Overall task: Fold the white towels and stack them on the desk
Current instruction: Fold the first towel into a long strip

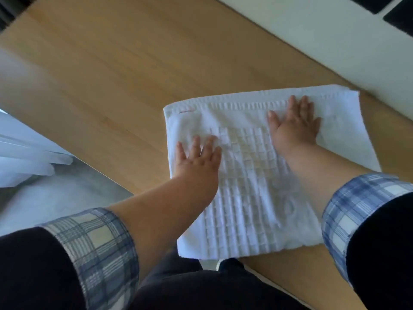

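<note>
Left to right. The left grip (197, 157) lies flat and open, fingers spread, palm pressing the white towel (245, 186) close to its 9 o'clock edge; it holds nothing. The towel lies flat on the wooden surface (111, 74), its near edge at the surface's near edge. It looks roughly square, so the long axis cannot be fixed. The right grip (295, 121) is likewise flat and open, pressing near the 12 o'clock hem. Judgement: for a next fold, the right grip is nearer the far edge. A faint red mark (186, 110) at the far-left corner is unreadable; no brand or label is seen.
</note>
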The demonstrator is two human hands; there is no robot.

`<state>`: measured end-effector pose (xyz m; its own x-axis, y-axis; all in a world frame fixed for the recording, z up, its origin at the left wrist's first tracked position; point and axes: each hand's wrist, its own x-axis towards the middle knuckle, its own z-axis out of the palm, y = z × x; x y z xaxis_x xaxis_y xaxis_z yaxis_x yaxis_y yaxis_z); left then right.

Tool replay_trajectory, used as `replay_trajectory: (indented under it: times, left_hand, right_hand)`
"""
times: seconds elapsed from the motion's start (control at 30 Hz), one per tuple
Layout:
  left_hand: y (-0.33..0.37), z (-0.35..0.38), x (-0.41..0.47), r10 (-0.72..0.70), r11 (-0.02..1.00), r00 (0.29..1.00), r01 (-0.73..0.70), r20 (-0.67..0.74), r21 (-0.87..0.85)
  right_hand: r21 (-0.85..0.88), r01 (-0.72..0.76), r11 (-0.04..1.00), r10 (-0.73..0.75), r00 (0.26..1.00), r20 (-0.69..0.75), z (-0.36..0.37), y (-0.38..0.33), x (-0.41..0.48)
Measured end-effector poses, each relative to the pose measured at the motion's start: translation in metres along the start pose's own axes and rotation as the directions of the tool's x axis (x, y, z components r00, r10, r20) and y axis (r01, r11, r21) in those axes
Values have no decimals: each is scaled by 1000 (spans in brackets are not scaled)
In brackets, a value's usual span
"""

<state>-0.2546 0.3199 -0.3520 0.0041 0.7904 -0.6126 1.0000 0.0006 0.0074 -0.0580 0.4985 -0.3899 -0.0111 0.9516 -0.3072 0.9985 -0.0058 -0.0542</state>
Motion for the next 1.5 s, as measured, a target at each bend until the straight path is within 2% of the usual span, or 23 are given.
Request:
replay_trajectory:
  times: [0.13,0.3,0.37,0.43,0.53,0.63,0.77,0.9,0.97,1.07,1.17,1.23,1.37,1.43,1.5]
  left_hand:
    - [9,-12,21,12,998,1000,-12,5,58]
    - [7,-30,44,133,978,986,-115,-99,173]
    - [8,-44,52,135,983,971,-107,-197,150]
    - [12,-64,65,99,994,948,-80,-303,78]
    - [11,-90,93,61,998,929,-66,-365,-2]
    - [17,-105,123,91,994,928,-104,-361,-19]
    - [32,-106,131,112,992,929,-85,-354,89]
    - [75,-109,128,161,986,918,-163,-362,25]
    - [113,-107,127,249,964,906,-265,-342,0]
    - [178,-101,126,378,922,857,-385,-351,54]
    - [215,-101,134,366,931,859,-340,-359,136]
    - [218,-103,140,308,951,884,-282,-352,124]
    - [202,-109,142,237,967,916,-255,-323,-15]
    - [194,-113,140,272,955,896,-296,-352,-16]
    - [186,-114,137,342,910,831,-409,-439,-64]
  right_hand:
    - [98,-236,967,237,972,5,7,31,-25]
    - [213,-385,898,373,923,96,7,55,-51]
    - [262,-371,891,359,928,97,3,68,-54]
    - [309,-312,898,326,945,8,-7,88,-50]
    - [290,-226,930,264,959,-99,-27,129,-38]
    - [217,-223,950,239,970,-47,-44,182,-33]
    - [191,-236,953,238,971,14,-50,225,-33]
    - [396,-327,858,331,942,60,-42,247,-37]
    - [506,-365,781,392,918,58,-34,253,-41]
    - [651,-363,666,428,901,65,-27,255,-48]
    - [730,-336,596,406,910,88,-27,259,-55]
    - [748,-303,591,402,914,52,-23,261,-58]
    - [796,-200,572,441,893,-93,-12,257,-71]
    - [764,-177,621,447,880,-160,-10,253,-78]
    - [733,-145,665,435,873,-222,-11,252,-85]
